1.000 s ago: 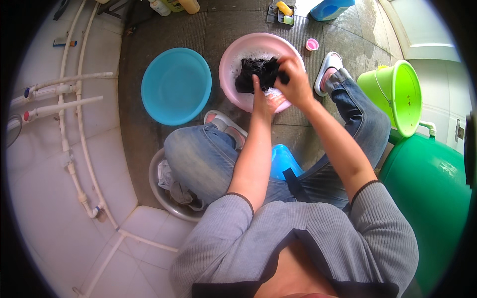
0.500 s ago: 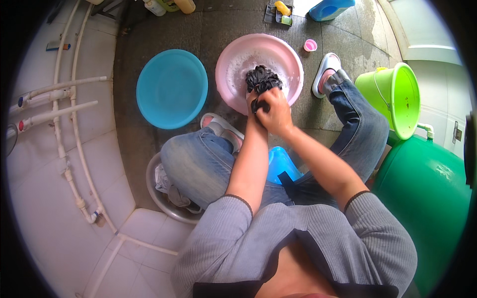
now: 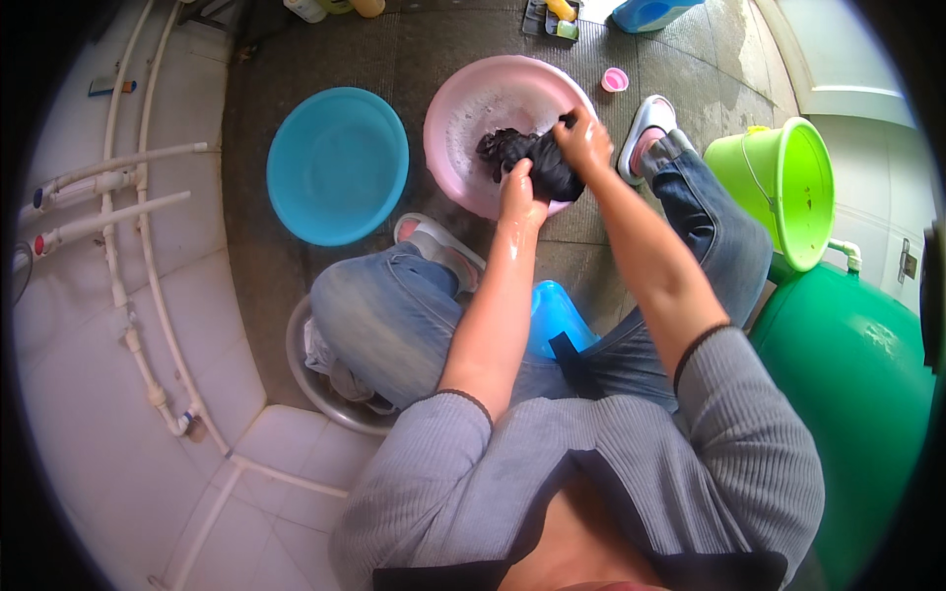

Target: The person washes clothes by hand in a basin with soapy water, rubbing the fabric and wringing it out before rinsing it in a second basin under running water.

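A wet, dark cloth or garment (image 3: 554,169) is stretched between my two hands over the pink basin (image 3: 440,148); its exact kind cannot be made out. The basin holds sudsy water (image 3: 478,108), and the bunched left end of the cloth hangs into it. My left hand (image 3: 520,195), wet at the wrist, is closed on the cloth at the basin's near side. Farther right, by the basin's right rim, my right hand (image 3: 585,143) is closed on the cloth's other end.
A blue basin (image 3: 338,167) stands left of the pink one. A metal basin of clothes (image 3: 340,409) sits by my left leg. At right are a lime bucket (image 3: 806,192) and a large green barrel (image 3: 847,384). A pink cap (image 3: 615,80) and blue bottle (image 3: 655,12) lie beyond.
My hands were together on the bunched cloth; now they are apart. The right hand has moved right and away from me, and the cloth is spread between them.
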`<state>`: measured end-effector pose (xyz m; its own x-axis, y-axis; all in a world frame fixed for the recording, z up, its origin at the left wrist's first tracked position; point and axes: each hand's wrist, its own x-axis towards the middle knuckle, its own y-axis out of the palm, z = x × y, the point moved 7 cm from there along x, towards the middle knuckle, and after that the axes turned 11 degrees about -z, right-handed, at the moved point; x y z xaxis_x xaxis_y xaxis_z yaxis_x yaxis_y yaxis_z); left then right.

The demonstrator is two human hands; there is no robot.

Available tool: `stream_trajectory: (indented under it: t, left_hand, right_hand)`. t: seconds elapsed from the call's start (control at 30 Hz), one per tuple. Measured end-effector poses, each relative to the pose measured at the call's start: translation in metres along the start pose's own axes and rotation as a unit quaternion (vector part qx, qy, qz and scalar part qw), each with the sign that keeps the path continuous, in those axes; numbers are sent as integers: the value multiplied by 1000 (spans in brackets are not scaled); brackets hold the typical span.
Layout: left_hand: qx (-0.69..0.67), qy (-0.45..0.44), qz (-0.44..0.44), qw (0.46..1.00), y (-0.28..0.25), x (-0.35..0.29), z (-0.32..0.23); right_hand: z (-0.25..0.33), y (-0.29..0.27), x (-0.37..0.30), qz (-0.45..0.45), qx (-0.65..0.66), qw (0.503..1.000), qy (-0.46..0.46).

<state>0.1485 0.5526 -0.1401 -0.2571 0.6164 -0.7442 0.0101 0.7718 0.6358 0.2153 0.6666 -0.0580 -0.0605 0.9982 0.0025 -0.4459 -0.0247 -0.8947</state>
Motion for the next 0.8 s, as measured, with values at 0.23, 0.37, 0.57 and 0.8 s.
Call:
stream_trajectory:
  t: [0.23,0.37,0.57,0.8]
  left_hand:
    - [-15,-194,-46,980,20,-28,-3]
    - [108,-94,-21,990,0,-8,-22]
    - [343,207,-133,907,16,-17,-100]
    - [291,395,-110,864,66,-71,-75]
  right_hand:
    - [80,-99,-29,-112,165,917,-346]
    - [83,-112,-70,-115,173,887,-411]
    - [2,-62,-51,-21,98,966,-239]
    - [58,-57,-66,46,324,914,-238]
